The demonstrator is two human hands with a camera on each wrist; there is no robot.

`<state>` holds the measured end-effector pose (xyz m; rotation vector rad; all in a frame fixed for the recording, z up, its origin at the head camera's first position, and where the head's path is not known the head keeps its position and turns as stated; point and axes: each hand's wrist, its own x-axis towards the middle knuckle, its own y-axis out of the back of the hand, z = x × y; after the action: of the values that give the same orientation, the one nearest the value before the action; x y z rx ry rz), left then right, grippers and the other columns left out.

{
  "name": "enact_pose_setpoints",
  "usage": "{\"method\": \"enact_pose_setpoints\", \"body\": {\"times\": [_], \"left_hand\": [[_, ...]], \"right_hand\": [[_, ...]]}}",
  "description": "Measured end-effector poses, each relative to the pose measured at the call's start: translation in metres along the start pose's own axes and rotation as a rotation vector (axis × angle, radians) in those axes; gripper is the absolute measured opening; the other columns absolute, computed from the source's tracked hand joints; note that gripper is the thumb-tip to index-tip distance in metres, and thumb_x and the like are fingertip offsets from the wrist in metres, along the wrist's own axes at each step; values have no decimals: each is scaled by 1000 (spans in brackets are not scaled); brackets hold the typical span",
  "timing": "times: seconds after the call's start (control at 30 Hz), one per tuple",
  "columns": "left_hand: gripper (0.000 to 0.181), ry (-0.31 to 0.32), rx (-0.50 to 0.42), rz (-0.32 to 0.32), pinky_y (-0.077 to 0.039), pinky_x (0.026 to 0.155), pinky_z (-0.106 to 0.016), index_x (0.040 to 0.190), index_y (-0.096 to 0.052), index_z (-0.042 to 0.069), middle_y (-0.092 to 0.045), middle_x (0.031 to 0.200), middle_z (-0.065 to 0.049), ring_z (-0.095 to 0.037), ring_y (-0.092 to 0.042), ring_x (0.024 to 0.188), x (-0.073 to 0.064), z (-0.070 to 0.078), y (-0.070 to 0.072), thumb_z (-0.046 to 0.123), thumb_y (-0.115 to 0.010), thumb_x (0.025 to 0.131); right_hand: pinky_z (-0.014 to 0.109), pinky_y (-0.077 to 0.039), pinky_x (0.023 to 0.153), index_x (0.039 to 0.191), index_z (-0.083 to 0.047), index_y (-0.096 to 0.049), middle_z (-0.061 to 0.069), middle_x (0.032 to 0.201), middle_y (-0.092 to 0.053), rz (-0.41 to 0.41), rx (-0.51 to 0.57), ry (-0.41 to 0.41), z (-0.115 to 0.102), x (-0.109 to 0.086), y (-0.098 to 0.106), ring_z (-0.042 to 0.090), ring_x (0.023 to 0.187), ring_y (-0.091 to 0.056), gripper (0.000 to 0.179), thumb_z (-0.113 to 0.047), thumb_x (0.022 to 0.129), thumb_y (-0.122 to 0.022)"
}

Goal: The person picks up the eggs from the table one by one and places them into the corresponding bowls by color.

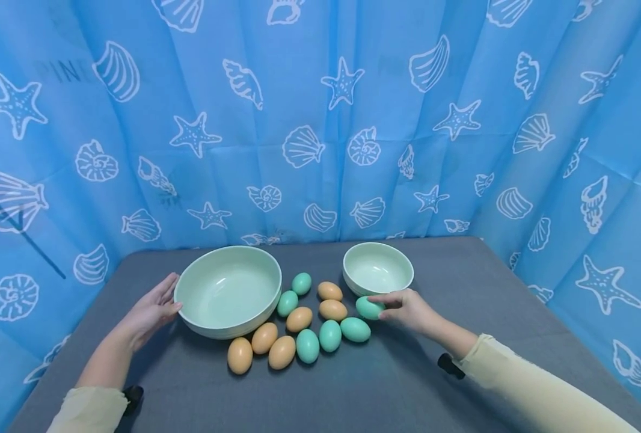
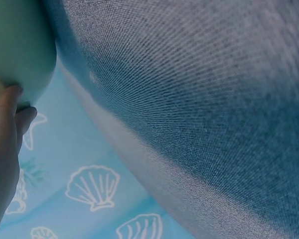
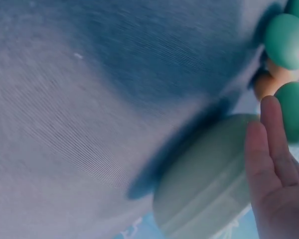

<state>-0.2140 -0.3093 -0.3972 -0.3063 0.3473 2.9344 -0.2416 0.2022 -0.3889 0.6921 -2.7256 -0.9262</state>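
My left hand (image 1: 150, 311) rests against the left side of a large pale green bowl (image 1: 228, 325), its fingers fairly straight. In the left wrist view the fingertips touch the outer wall of this bowl (image 2: 22, 45). My right hand (image 1: 407, 310) pinches a green egg (image 1: 367, 308) between thumb and fingers, just in front of a smaller pale green bowl (image 1: 379, 270). The right wrist view shows the held egg (image 3: 294, 109) beyond the fingers, beside the small bowl's outer wall (image 3: 204, 179). Both bowls stand upright, with bare insides.
Several green eggs (image 1: 329, 335) and several light brown eggs (image 1: 281, 352) lie loose between and in front of the bowls on the grey cloth-covered table (image 1: 353, 397). A blue curtain (image 1: 320, 120) with white shells and starfish hangs behind the table.
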Motion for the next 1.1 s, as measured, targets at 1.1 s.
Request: {"method": "enact_pose_setpoints", "body": {"times": [1.1], "left_hand": [[81,0,19,32,-14,119,-64,155,21,4,20,163,-19,-46,9,151,-1,-1,-3,3,-43,105]], "right_hand": [[38,-58,91,137,-1,-61,24,134,-62,0,119,29,-65,48,-8,40,127,-57,41,-5,96,-65]]}}
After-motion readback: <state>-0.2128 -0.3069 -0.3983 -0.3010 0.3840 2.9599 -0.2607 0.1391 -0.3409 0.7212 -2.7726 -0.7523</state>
